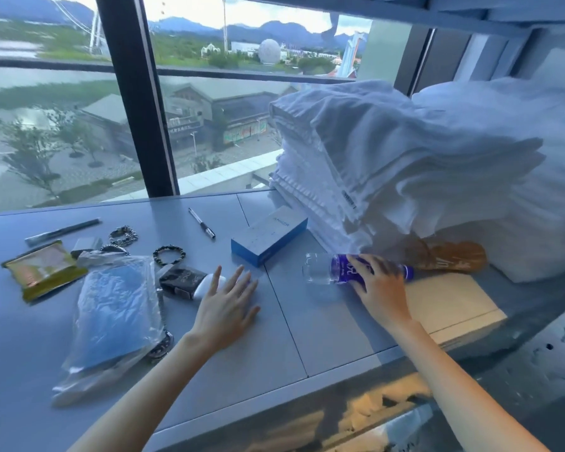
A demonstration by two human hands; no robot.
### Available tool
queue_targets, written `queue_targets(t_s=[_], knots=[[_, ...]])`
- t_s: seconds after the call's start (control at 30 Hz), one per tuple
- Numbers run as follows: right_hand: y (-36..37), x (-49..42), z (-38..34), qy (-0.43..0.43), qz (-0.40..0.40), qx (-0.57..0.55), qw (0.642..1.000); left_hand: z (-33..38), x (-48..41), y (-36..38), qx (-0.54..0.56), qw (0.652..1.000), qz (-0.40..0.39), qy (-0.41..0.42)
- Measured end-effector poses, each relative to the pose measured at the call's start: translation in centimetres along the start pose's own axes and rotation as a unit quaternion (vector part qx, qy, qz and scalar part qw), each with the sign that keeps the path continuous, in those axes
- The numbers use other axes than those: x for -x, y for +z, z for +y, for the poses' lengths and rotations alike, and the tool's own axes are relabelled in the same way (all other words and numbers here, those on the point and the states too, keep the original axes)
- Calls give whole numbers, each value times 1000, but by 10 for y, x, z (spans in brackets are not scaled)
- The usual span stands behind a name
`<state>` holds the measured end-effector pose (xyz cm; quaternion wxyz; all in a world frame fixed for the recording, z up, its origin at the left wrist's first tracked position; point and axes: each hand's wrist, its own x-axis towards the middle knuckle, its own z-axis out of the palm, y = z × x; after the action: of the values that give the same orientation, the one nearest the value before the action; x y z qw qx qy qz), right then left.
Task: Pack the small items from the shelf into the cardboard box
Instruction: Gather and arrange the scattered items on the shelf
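On the grey shelf point(274, 337) by the window point(62, 125), the far left holds a dark pen point(62, 229) and, just below it, a yellow-green foil packet point(43, 270). Next come metal chain bracelets point(123, 235) and a clear plastic bag point(118, 308) with something blue inside, lying flat; what looks like a wristwatch point(162, 347) peeks from under its lower right edge. A dark beaded bracelet point(169, 254) lies just above a small black box point(180, 279), which touches a rounded white case point(206, 287). The left hand point(225, 309) rests palm down on the shelf, fingers straight and spread, its fingertips at the white case and gripping nothing. Behind it lie a silver-and-black pen point(202, 223) and a blue Anker box point(269, 236). To the right, a clear water bottle point(318, 272) with a purple label lies on its side, and the right hand point(380, 288) has its fingers curled over the label, grasping it. Above the bottle rises a stack of folded white towels point(388, 164), with a brown object point(450, 256) tucked under its edge and a flat cream board point(450, 305) just below that
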<state>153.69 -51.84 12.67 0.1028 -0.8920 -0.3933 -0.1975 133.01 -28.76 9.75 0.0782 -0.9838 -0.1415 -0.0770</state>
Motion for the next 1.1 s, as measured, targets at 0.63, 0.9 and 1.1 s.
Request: queue_targets(t_s=[0.63, 0.9, 1.1], knots=[[27, -34, -152, -85, 59, -93, 990, -47, 19, -16, 102, 993, 59, 16], [8, 19, -51, 13, 84, -61, 995, -17, -5, -17, 117, 988, 70, 73], [-7, 45, 58, 82, 37, -20, 996, 87, -42, -16, 132, 983, 69, 105]])
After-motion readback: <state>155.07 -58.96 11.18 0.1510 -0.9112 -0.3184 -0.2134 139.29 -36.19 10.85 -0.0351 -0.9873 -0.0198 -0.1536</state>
